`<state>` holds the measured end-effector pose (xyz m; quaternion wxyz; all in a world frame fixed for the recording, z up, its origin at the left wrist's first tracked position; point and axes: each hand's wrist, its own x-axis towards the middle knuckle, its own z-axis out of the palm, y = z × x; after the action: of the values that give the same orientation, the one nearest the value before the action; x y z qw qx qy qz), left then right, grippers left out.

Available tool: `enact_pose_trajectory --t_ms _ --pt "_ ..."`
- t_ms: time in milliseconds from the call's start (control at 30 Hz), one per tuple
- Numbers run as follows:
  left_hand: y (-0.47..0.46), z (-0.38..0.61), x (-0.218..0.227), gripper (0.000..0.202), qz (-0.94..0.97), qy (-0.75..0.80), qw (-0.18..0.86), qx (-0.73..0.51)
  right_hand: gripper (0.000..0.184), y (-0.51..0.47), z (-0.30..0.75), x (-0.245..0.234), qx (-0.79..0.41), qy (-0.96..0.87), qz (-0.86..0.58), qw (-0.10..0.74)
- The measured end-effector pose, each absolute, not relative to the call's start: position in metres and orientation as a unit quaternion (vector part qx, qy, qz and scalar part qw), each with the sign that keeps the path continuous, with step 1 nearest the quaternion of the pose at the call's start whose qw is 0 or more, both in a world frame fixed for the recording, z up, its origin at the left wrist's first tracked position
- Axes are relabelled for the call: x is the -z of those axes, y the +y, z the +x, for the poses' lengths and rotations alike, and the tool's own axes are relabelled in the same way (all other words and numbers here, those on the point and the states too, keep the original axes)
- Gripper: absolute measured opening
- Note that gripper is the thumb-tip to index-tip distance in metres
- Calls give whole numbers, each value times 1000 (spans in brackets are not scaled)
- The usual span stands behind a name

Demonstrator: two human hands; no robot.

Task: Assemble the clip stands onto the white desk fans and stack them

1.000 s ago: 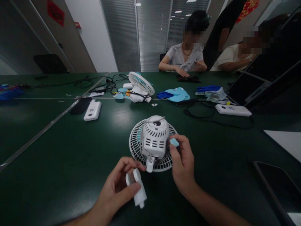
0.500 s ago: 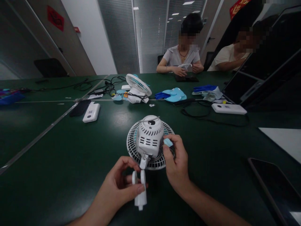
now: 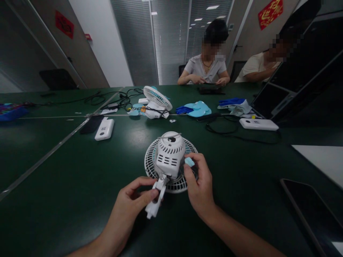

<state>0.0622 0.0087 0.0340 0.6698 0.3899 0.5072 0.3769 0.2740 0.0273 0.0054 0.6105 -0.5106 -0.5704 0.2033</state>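
Observation:
A small white fan [image 3: 169, 157] lies face down on the green table [image 3: 66, 178], its round grille flat and its motor housing pointing up. My left hand [image 3: 131, 208] pinches a white forked bracket [image 3: 155, 197] whose top meets the stub under the housing. My right hand [image 3: 198, 185] grips the right side of the housing and grille, with a small light-blue piece [image 3: 189, 161] pinched at its fingertips.
A second fan [image 3: 157, 102], cables, blue blades [image 3: 198, 108], blue gloves [image 3: 233, 102], two white power banks [image 3: 104, 129] [image 3: 258, 124] and a dark phone [image 3: 91, 123] lie farther back. Two people sit across the table. A dark tablet [image 3: 311, 210] and white sheet [image 3: 321, 160] lie at right.
My left hand has lifted the bracket from beside the fan up to the stub under the housing and tilted it. The right hand has stayed on the fan.

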Motion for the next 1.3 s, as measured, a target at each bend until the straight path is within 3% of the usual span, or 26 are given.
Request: enact_pose_trajectory --t_ms 267,467,633,867,1133,1300 --pt "7 70 -30 40 398 505 653 -400 18 23 274 -4 -202 -561 -509 621" --pt "-10 63 -13 56 446 412 660 -443 15 22 272 -8 -232 -541 -524 615" --pt "-3 54 -11 52 485 400 657 -416 18 6 273 -15 -228 -542 -533 609" --pt "3 51 -7 49 531 378 612 -447 35 -15 272 -10 -190 -668 -434 574" --pt "2 51 4 45 551 347 603 -460 40 -19 276 -1 -207 -649 -424 597" --pt "2 53 -6 40 554 357 605 -446 32 -19 275 -2 -217 -647 -441 583"
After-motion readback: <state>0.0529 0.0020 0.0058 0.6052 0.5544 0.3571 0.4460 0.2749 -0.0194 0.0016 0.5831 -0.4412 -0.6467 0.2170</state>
